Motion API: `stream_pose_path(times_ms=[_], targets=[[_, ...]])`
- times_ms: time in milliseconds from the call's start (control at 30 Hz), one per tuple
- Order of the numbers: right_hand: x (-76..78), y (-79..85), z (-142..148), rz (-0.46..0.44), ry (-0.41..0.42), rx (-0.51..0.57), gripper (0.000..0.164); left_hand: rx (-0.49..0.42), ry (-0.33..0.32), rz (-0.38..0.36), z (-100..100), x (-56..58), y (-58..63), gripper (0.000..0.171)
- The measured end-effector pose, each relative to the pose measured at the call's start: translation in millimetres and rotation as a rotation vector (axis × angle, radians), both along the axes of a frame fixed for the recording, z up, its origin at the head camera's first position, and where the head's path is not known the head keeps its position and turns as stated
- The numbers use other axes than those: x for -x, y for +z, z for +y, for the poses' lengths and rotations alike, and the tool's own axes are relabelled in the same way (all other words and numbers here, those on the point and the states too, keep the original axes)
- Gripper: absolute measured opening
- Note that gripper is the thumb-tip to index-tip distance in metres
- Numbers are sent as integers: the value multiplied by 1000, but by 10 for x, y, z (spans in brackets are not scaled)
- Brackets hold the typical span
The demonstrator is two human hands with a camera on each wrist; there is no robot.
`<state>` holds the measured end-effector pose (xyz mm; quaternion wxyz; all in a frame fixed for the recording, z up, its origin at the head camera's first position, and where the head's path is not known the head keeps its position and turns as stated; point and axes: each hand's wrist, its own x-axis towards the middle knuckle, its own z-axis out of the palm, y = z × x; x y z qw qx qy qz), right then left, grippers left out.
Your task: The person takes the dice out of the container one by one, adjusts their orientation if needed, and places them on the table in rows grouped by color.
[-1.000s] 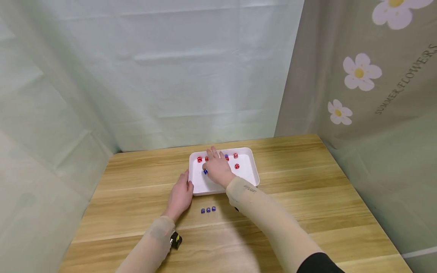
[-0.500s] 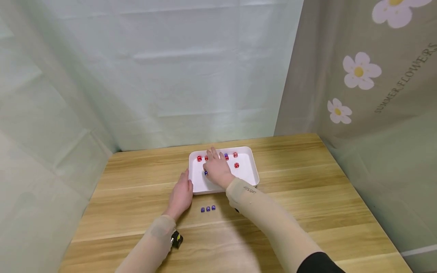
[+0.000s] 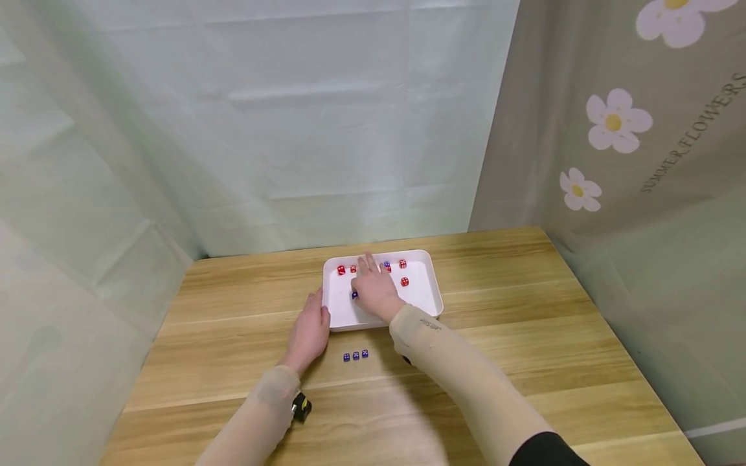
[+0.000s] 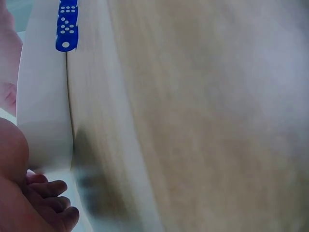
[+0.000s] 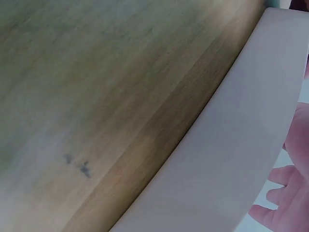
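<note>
A white tray (image 3: pixel 431 285) lies near the back of the wooden table. My left hand (image 3: pixel 309 330) holds its near left corner, thumb at the corner and fingers along the left side. Over the tray is my right hand (image 3: pixel 375 291), thumb and index finger pinching a blue die (image 3: pixel 354 295) low over the tray floor. Red dice (image 3: pixel 341 270) stand along the tray's back left, partly hidden by that hand. To its right are a blue die (image 3: pixel 386 265), a red die (image 3: pixel 403 264) and a nearer red die (image 3: pixel 405 281).
Three blue dice (image 3: pixel 356 356) sit in a row on the table (image 3: pixel 233 349) in front of the tray; in the left wrist view these blue dice (image 4: pixel 67 29) show beside the tray wall. Pale cloth hangs behind the table and at both sides.
My right hand has shifted slightly right, and the blue die at its thumb has moved along with it. The left hand, the tray and the front row of dice stay put.
</note>
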<state>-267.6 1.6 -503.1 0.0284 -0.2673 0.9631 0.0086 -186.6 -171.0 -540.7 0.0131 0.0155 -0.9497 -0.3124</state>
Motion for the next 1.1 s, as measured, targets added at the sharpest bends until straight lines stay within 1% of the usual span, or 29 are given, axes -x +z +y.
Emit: stream_pose_path(times_ms=[133,300,400,667,867,1000,1100], targets=[[-7,15,40,-27,-11,23,15,1,-1,-1,10,0,19,56],[5,-8,73,-60,-36,51,16,-3,-2,4,5,-3,26,57],[9,-20,93,-73,-35,65,16,-9,-1,5,0,-1,31,57],[-17,12,199,-83,-32,139,18,4,2,1,-1,-2,30,57],[-91,100,326,-96,-31,249,18,5,-8,18,-7,6,16,57],[-173,166,407,-109,-22,283,18,5,-11,34,-18,11,8,56],[-230,194,457,-102,-11,302,18,4,-13,39,-26,8,9,57]])
